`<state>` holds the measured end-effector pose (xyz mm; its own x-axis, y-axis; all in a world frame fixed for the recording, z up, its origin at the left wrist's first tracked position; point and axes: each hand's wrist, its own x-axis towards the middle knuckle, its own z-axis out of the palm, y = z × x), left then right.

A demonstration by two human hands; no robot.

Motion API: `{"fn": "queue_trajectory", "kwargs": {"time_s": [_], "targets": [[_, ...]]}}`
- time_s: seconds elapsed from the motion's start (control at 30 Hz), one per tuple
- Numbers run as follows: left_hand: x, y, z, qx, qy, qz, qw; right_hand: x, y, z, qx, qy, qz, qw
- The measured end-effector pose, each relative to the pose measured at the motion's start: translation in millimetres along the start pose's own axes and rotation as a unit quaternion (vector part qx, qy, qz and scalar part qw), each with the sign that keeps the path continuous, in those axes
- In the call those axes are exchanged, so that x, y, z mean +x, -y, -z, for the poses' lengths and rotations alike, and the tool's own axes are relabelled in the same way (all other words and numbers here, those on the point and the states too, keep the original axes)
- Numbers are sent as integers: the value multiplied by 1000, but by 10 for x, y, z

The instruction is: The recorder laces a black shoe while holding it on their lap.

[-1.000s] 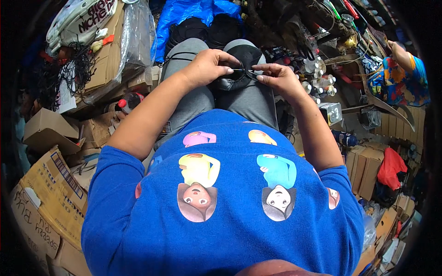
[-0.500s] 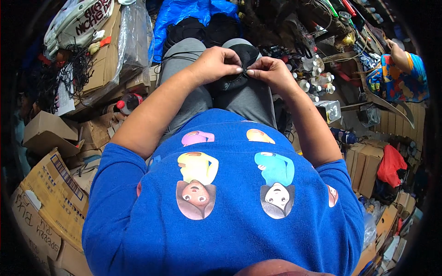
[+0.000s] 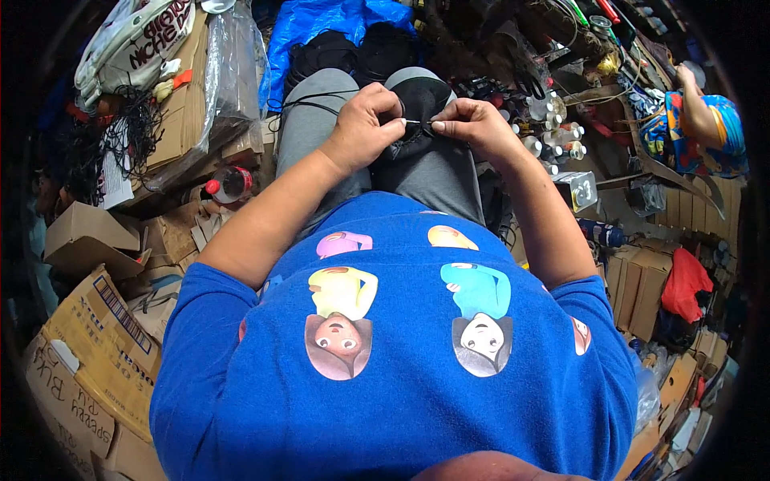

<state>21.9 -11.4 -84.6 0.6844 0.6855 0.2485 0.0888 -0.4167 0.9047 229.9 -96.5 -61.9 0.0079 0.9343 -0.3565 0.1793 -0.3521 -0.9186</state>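
A small piece of black fabric (image 3: 417, 108) lies on the person's lap, on the grey trouser legs (image 3: 321, 120), just above the centre of the frame. Both hands are on it. The left hand (image 3: 365, 128) is curled tight, thumb and forefinger pinched on the cloth's edge, while the right hand (image 3: 473, 124) pinches a thin, pale needle-like sliver (image 3: 415, 122) that bridges the short gap between the two sets of fingertips. Half a second ago the hands were pressed together, knuckle against knuckle, over the cloth; a second ago they stood slightly apart as they do now. That closing and parting reads as one stitch pushed in and drawn through, so the sewing appears to be in mid-run rather than at a start or finish.

Below the hands, the blue printed shirt (image 3: 401, 385) fills the lower half of the frame. To the left lie brown cardboard boxes (image 3: 104, 345) and a red-capped plastic bottle (image 3: 228, 183). A crumpled blue plastic sheet (image 3: 321, 24) sits at upper centre, spools of thread (image 3: 553, 132) to the right of the hands, and another person in a bright patterned top (image 3: 698, 136) at the upper right.
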Motion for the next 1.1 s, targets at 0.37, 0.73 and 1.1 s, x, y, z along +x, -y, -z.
{"fn": "queue_trajectory", "kwargs": {"time_s": [0.37,0.73,1.1], "targets": [[-50,-26,-20,-7,-42,-13,999,-174,166,46,-20,48,19,998],[-62,-140,67,4,-23,-72,997,-233,200,30,7,43,-10,999],[77,-35,103,-15,70,102,992,-158,62,10,26,12,-19,999]]}}
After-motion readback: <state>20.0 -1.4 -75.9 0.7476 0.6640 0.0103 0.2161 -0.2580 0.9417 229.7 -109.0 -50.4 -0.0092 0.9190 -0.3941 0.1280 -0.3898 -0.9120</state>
